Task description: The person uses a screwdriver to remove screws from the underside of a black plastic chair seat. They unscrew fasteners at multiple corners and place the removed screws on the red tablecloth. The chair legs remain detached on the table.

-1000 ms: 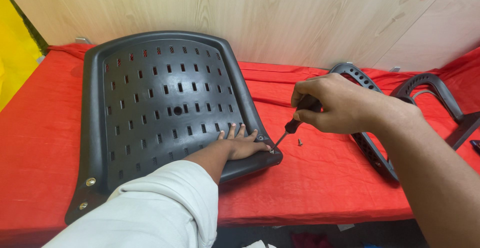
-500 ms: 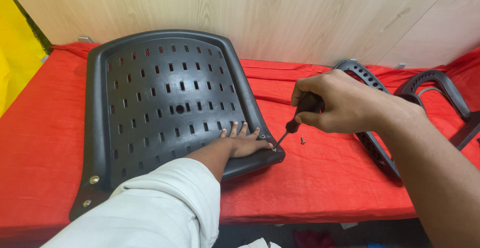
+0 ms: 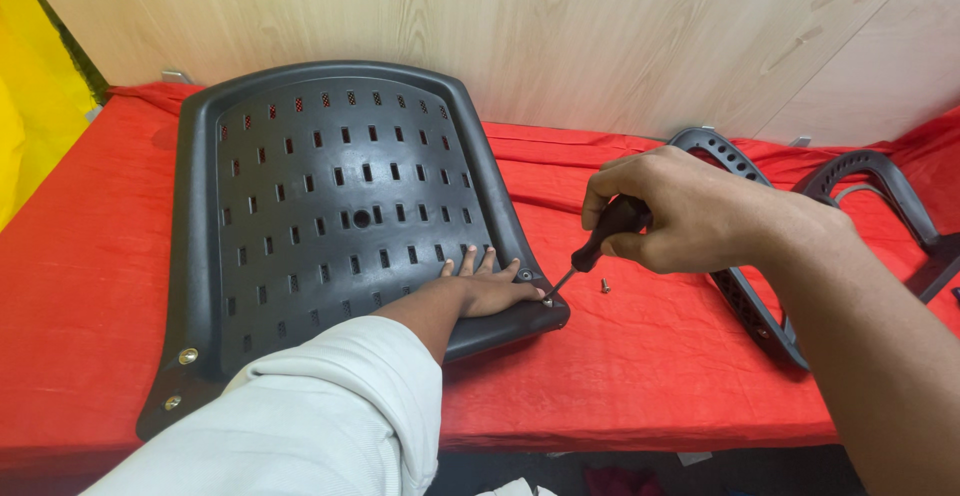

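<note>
Counter (image 3: 640, 376) w/ red cloth (image 3: 90, 256) over it. On cloth: black slotted seat shell (image 3: 330, 216) under left fingers (image 3: 470, 264); loose screw (image 3: 604, 284) just below right fingers (image 3: 625, 246); 2 black curved armrests, one (image 3: 745, 296) under right hand, other (image 3: 880, 181) further right.

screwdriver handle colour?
Black, with a dark red collar; screwdriver shows in the head view.

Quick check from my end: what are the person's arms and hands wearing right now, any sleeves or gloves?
Both hands are bare, no gloves or rings visible. The left hand comes out of a loose white long sleeve, pushed up the forearm. The right hand and its forearm show no sleeve.
</note>
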